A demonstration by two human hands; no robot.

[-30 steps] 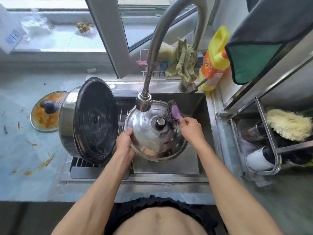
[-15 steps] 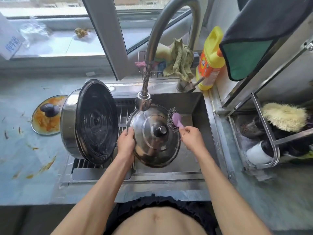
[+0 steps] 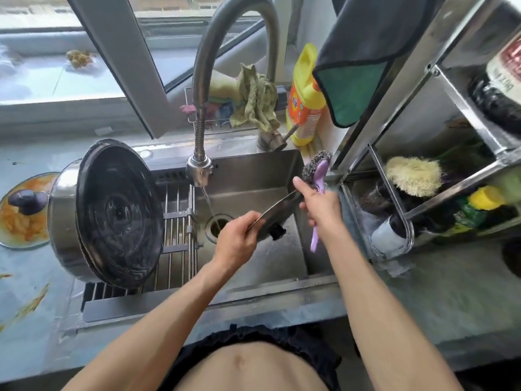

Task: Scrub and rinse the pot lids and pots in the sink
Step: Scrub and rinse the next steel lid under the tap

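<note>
I see the steel pot lid (image 3: pixel 277 211) tilted nearly edge-on, shiny, its dark knob pointing down, over the sink (image 3: pixel 253 167) right of the drain | left hand (image 3: pixel 235 241) pinches the lid's near rim | right hand (image 3: pixel 320 206) grips the purple-handled scourer (image 3: pixel 317 172), its fingers touching the lid's far rim.
</note>
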